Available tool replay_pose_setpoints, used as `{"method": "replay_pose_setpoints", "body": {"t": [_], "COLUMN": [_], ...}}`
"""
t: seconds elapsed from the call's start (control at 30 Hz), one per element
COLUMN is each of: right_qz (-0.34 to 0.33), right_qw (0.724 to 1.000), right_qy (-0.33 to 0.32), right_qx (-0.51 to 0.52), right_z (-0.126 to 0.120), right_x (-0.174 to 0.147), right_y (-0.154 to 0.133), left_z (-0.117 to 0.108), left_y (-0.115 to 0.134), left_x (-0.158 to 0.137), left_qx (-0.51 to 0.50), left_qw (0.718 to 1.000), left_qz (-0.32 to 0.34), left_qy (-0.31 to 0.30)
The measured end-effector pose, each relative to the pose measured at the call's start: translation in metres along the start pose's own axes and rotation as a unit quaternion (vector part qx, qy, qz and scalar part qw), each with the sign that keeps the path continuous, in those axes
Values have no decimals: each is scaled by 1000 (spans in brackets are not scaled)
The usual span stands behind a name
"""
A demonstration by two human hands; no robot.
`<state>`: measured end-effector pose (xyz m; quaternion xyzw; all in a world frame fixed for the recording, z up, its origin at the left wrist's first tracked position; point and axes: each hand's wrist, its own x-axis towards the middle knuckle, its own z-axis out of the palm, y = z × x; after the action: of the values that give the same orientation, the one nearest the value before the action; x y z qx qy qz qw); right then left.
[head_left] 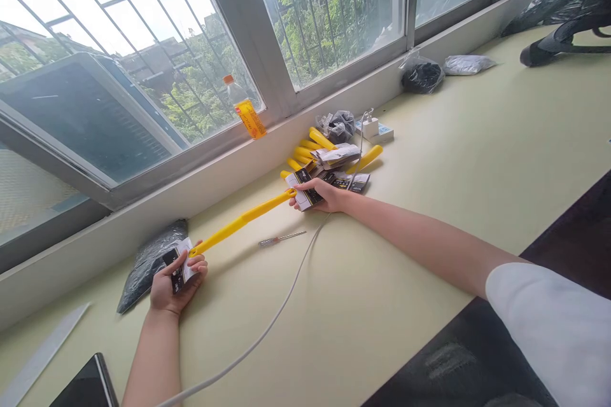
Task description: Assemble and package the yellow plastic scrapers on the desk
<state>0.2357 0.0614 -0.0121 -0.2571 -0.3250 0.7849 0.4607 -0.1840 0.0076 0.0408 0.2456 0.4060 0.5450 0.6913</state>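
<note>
My left hand (177,276) is closed around a black-and-white printed card (177,272), with the thumb on top. My right hand (322,194) grips another black-and-white printed card (309,196). Between the two cards stretches a long yellow strip (243,219) with a hole at each end, held above the table. How the strip joins the cards is partly hidden by my fingers. Just beyond my right hand lies a pile of similar yellow strips (321,138) with printed cards. A small screwdriver (281,239) rests on the table below the strip.
A white cable (286,302) runs across the table to a charger (370,127) on a power strip (383,135). Dark plastic bags (155,261) lie along the wall. An orange-capped bottle (249,116) stands on the sill. A black device (88,385) sits at lower left.
</note>
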Motion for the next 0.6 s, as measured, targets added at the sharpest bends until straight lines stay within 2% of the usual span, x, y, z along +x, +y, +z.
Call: {"method": "replay_pose_setpoints", "body": {"t": [0.33,0.6], "right_qz": [-5,-10], "right_qw": [1000,999], "right_qy": [-12,-19], "right_qx": [-5,-25], "right_z": [-3,-5], "right_x": [4,6], "right_y": [3,5], "left_z": [4,-3], "left_y": [-1,1], "left_x": [-1,2], "left_qx": [-8,8], "left_qw": [1000,1000], "left_qz": [-5,-3], "left_qy": [8,-3]}}
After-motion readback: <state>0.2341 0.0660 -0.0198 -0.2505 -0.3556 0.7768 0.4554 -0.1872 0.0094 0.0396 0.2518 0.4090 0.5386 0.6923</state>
